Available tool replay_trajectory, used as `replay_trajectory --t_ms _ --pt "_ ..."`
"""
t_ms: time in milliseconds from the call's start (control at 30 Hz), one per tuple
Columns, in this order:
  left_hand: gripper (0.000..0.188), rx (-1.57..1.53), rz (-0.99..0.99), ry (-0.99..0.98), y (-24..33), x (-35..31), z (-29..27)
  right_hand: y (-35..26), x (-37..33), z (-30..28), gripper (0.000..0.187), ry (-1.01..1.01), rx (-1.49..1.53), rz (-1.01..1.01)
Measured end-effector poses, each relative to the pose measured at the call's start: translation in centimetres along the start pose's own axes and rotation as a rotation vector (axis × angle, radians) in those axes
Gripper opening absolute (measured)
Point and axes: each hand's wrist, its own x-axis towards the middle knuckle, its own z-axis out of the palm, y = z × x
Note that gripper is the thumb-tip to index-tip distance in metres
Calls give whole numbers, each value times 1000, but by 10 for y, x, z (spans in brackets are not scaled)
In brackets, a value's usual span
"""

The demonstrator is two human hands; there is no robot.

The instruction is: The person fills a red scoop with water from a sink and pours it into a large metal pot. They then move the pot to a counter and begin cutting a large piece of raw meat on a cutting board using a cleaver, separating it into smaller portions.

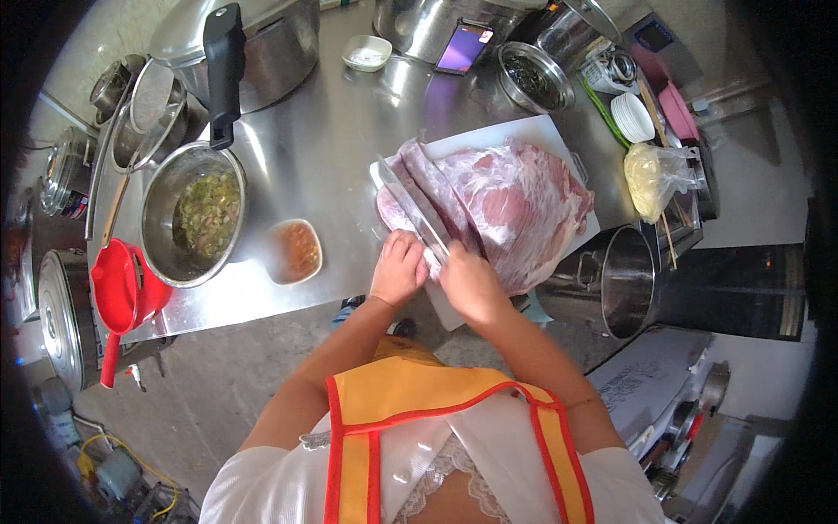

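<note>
A large slab of raw meat (532, 196), pink with white membrane, lies on a white cutting board (524, 131) near the table's front edge. My right hand (467, 281) is closed round the handle of a knife (417, 208). Its long blade points away and to the left, lying along the meat's left part, where a strip is partly parted from the main piece. My left hand (401, 269) presses with curled fingers on the near left end of the meat, just left of the knife. The fingertips' exact hold on the meat is partly hidden.
On the steel table (340, 175) stand a small dish of reddish sauce (297, 251), a steel bowl of chopped greens (194, 214) and a red plastic ladle (122, 288). A phone (464, 45) leans against a pot at the back. A tall steel pot (628, 284) stands right.
</note>
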Motion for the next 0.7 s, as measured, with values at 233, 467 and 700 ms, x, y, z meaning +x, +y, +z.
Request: replay_trajectory --t_ms 233,467,700 --pt "29 -26 -10 12 3 1 0 -6 35 5 16 -7 -1 30" --pt "26 -59 -1 29 -1 3 1 0 7 -5 18 -94 2 125" --pt "26 -89 -34 70 5 0 3 -3 54 16 19 -27 34 100"
